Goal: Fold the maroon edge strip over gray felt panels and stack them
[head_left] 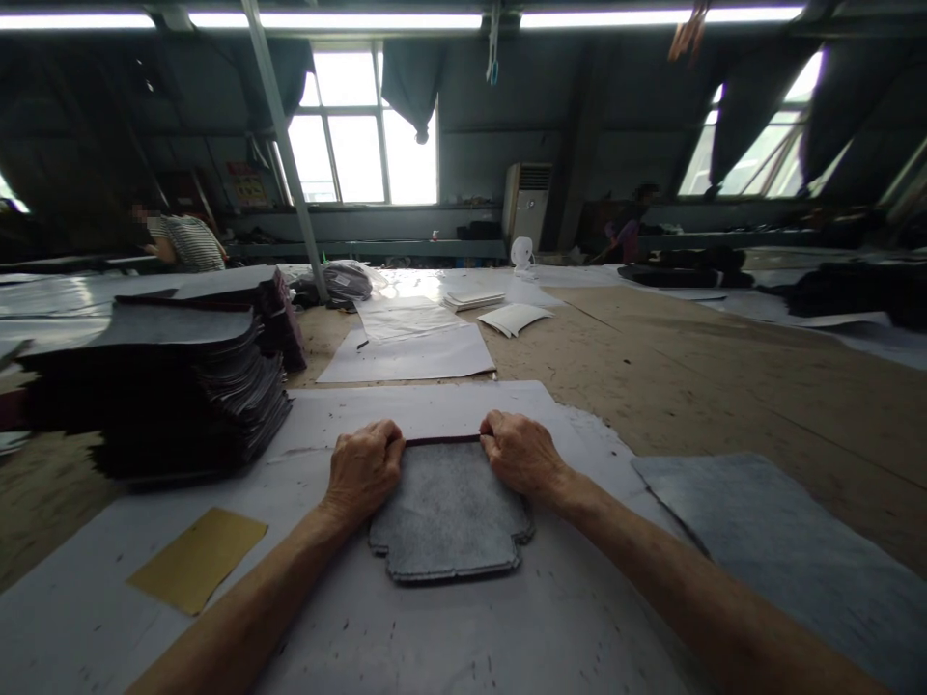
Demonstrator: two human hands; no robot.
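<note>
A small grey cut piece of felt-like material [449, 516] lies on the white sheet [435, 627] in front of me, its far edge folded back to show a dark strip. My left hand [362, 466] is closed on the left end of that folded edge. My right hand [522, 452] is closed on its right end. Both sets of knuckles press down on the piece, and my forearms reach in from the bottom of the view.
A tall stack of dark cut pieces [181, 386] stands at left. A tan card [197, 558] lies near left; a large grey sheet [782, 550] lies at right. White papers [412, 352] lie further back. One person [184, 241] works at far left, another [627, 232] at the back.
</note>
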